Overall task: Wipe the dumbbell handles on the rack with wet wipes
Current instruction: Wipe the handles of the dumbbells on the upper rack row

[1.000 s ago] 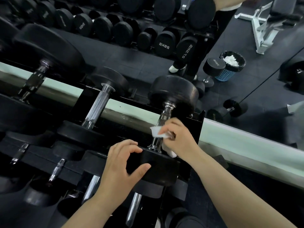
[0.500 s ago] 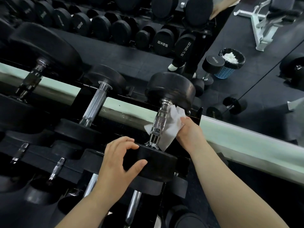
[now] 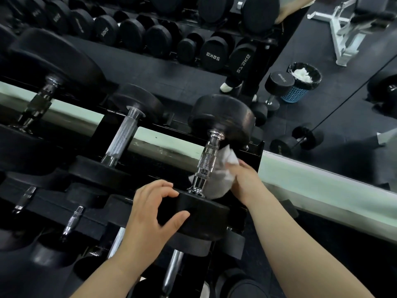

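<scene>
The right hand (image 3: 247, 181) grasped a bunched white wet wipe (image 3: 221, 175) and held it against the right side of a chrome knurled handle (image 3: 206, 162). Its fingers were buried in the cloth, so how they curled could not be made out. The wipe hid part of the handle's right flank, and a corner of it showed just left of the handle's near end.

The left hand (image 3: 150, 214) clasped the dumbbell (image 3: 221, 117) by its near head (image 3: 204, 216), with the fingers hooked over the far rim and the thumb pressed on the near face. Both forearms ran out of the bottom edge.

The dumbbell lay at the right end of the black rack (image 3: 252, 155), with its handle running from near to far. To its left sat a second dumbbell (image 3: 122, 136) with a plain grey handle. Further left, larger ones were dark and partly cut off by the frame. The lower tiers in the near left were shadowed, and only glints of chrome showed there.

Beyond the rack a pale green ledge (image 3: 322, 186) ran under a mirror. Reflected in it were rows of black dumbbells with reversed lettering, a loose dumbbell (image 3: 296, 140) on the floor, and a blue bin (image 3: 294, 95) with a black liner and white wads inside. A white bench frame (image 3: 339, 24) stood far right, blurred and cropped.
</scene>
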Motion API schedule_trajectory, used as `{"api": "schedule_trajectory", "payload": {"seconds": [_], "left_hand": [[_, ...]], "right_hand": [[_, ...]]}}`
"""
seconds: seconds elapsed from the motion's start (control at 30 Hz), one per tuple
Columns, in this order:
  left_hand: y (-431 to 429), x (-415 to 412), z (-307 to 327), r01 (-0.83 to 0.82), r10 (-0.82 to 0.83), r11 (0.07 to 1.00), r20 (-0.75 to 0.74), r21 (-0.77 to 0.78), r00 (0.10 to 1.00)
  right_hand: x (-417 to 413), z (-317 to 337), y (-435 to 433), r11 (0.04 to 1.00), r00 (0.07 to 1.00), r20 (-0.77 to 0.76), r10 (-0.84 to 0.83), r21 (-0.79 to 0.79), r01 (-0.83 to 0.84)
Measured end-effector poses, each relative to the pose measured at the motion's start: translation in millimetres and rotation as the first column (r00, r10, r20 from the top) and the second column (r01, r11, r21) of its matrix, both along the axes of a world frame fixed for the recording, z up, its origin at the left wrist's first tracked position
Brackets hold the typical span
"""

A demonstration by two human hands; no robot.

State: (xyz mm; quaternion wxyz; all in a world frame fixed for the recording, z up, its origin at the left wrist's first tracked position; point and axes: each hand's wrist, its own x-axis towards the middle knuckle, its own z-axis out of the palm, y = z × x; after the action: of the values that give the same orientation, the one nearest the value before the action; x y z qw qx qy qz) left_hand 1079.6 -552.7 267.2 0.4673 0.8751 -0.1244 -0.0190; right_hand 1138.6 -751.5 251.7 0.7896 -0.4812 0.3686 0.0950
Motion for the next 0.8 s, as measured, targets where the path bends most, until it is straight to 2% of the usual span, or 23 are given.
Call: {"api": "schedule_trajectory", "payload": {"seconds": [0.07,0.1,0.17,0.3,0.33,0.43,0.5,0.6,0.7,0.73,0.8], "left_hand": [[0,0,0,-0.001,0.001,1.0,0.01,0.006,1.0],[0,0,-1,-0.002,0.001,1.0,0.01,0.006,1.0],[0,0,-1,-0.002,0.002,1.0,0.003,0.005,1.0],[0,0,-1,-0.006,0.006,1.0,-0.003,-0.008,1.0],[0,0,0,-0.007,0.007,1.0,-0.004,-0.011,1.0],[-1,-1,0,-0.01,0.01,1.0,0.0,-0.016,1.0],[-2,-1,1,-0.012,0.012,1.0,0.013,-0.018,1.0],[-2,-2,0,-0.007,0.007,1.0,0.025,-0.006,1.0],[-2,-1,-1,0.003,-0.004,1.0,0.058,0.012,0.998],[-1,-1,-2,0.008,-0.009,1.0,0.067,0.022,0.998],[0,0,-4,0.014,-0.019,0.999,0.094,0.047,0.995]], "right_hand": [[9,6,1,0.987,0.993,0.063,-0.105,0.131,0.096],[9,8,3,0.981,0.99,0.101,-0.102,0.175,0.083],[-1,10,5,0.985,0.993,0.118,-0.01,0.174,-0.01],[-22,6,-2,0.961,0.971,0.057,0.231,0.143,-0.237],[-20,4,-2,0.966,0.976,0.049,0.212,0.14,-0.217],[-3,6,3,0.985,0.996,0.092,-0.012,0.173,-0.004],[3,10,9,0.979,0.992,0.113,-0.06,0.199,0.036],[-14,17,11,0.987,0.991,0.082,0.11,0.111,-0.119],[-34,22,6,0.939,0.938,0.041,0.345,-0.016,-0.345],[-35,24,4,0.933,0.932,0.037,0.359,-0.024,-0.359],[-26,27,3,0.964,0.962,0.055,0.266,-0.018,-0.266]]}}
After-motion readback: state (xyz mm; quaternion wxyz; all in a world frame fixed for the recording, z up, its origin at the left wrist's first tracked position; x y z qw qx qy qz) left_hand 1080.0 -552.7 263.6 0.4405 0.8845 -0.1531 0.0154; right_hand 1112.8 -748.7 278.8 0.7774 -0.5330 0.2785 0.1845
